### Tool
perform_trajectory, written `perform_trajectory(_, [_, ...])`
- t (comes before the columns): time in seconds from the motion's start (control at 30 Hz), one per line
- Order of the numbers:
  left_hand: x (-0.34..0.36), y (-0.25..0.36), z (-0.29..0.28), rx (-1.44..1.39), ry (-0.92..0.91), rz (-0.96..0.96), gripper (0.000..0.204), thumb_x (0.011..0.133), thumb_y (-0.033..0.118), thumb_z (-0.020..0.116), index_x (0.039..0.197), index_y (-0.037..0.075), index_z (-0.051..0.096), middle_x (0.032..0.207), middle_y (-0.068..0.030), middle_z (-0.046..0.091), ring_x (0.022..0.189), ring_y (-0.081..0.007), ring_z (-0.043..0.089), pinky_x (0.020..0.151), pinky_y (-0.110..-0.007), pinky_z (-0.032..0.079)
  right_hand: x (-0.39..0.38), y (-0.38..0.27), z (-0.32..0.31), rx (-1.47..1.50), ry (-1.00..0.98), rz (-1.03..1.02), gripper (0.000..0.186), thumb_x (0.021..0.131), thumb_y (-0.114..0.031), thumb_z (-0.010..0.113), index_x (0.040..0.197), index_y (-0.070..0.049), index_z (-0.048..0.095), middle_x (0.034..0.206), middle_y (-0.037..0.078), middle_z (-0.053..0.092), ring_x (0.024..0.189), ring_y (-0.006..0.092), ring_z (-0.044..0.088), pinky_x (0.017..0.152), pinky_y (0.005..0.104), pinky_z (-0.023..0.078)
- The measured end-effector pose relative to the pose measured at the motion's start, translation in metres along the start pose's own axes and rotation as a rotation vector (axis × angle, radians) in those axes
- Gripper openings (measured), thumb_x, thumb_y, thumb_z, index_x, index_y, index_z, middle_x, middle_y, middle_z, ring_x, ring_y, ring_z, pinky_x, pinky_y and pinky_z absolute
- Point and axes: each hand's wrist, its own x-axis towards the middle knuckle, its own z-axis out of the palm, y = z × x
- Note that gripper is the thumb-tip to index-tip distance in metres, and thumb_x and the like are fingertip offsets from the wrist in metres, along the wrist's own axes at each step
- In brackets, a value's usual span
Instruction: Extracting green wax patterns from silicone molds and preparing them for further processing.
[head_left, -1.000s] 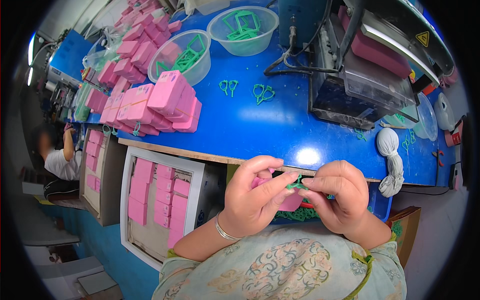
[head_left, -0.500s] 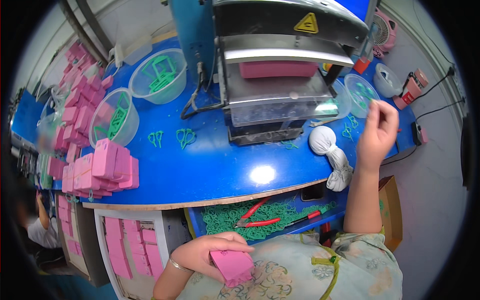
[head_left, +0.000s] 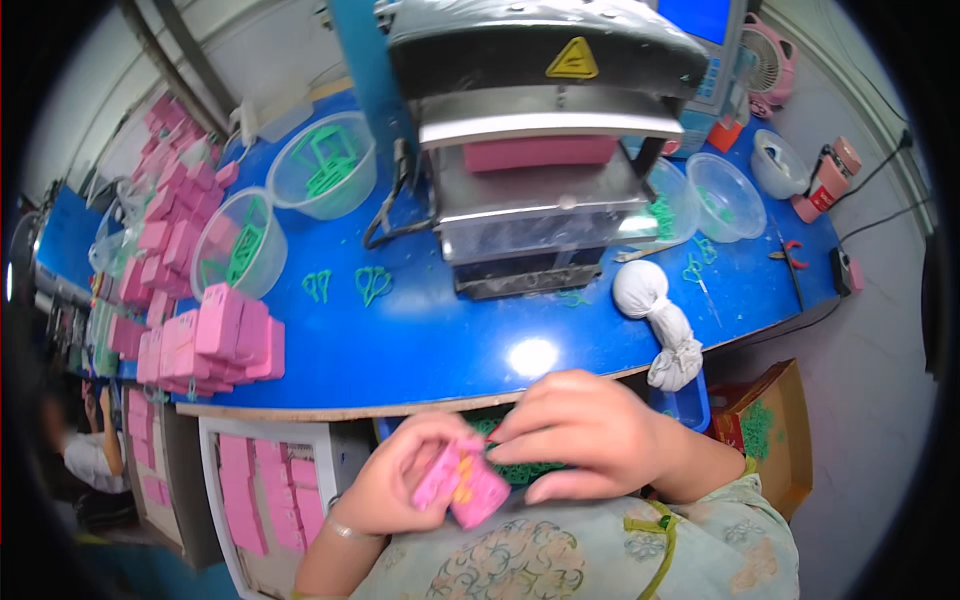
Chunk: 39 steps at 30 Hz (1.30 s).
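There is one view only, from a wide fisheye camera worn on the person's head. It looks down and forward over the person's chest, so the left hand (head_left: 400,480) and the right hand (head_left: 590,435) appear very near, at the lower middle of the picture. Farther away lies the blue table (head_left: 440,340), whose front edge bends strongly, and the press machine (head_left: 540,140) stands at the top, facing the camera. The corners are dark because of the round lens. No second view shares the scene.
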Motion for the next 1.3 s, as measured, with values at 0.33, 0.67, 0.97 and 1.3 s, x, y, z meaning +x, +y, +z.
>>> perform_trajectory(0.33, [0.026, -0.027, 0.019, -0.374, 0.302, -0.014, 0.036, 0.087, 0.001, 0.051, 0.120, -0.002, 0.038, 0.114, -0.0169, 0.054, 0.106, -0.0247, 0.055, 0.092, -0.038, 0.045, -0.004, 0.010, 0.046, 0.330, 0.403, 0.539, 0.016, 0.070, -0.003, 0.073, 0.076, -0.001, 0.059, 0.077, 0.009, 0.057, 0.061, 0.0131, 0.055, 0.060, 0.0261, 0.049])
perform_trajectory(0.67, [0.023, -0.027, 0.011, -0.158, 0.405, 0.064, 0.031, 0.086, -0.002, 0.053, 0.115, 0.000, 0.041, 0.110, -0.0115, 0.055, 0.102, -0.0174, 0.055, 0.087, -0.032, 0.047, 0.009, 0.023, 0.050, -0.049, 0.194, 0.246, 0.014, 0.072, 0.003, 0.067, 0.082, 0.000, 0.058, 0.082, 0.008, 0.056, 0.066, 0.0129, 0.056, 0.055, 0.0235, 0.049])
perform_trajectory(0.97, [0.018, -0.029, 0.012, -0.109, 0.364, 0.061, 0.028, 0.088, 0.001, 0.053, 0.114, 0.000, 0.043, 0.108, -0.0089, 0.055, 0.099, -0.0144, 0.055, 0.086, -0.031, 0.046, 0.004, 0.020, 0.052, -0.103, 0.195, 0.282, 0.016, 0.070, 0.002, 0.069, 0.079, 0.000, 0.056, 0.082, 0.012, 0.057, 0.069, 0.0217, 0.057, 0.058, 0.0284, 0.047])
perform_trajectory(1.3, [-0.007, -0.029, 0.017, -0.504, 0.094, -0.319, 0.046, 0.092, 0.007, 0.047, 0.131, 0.001, 0.024, 0.118, -0.0090, 0.047, 0.105, -0.0141, 0.052, 0.089, -0.027, 0.044, -0.019, 0.010, 0.063, 0.049, 0.147, 0.303, 0.013, 0.074, 0.004, 0.064, 0.084, -0.001, 0.057, 0.082, 0.008, 0.056, 0.072, 0.0172, 0.055, 0.063, 0.0260, 0.046])
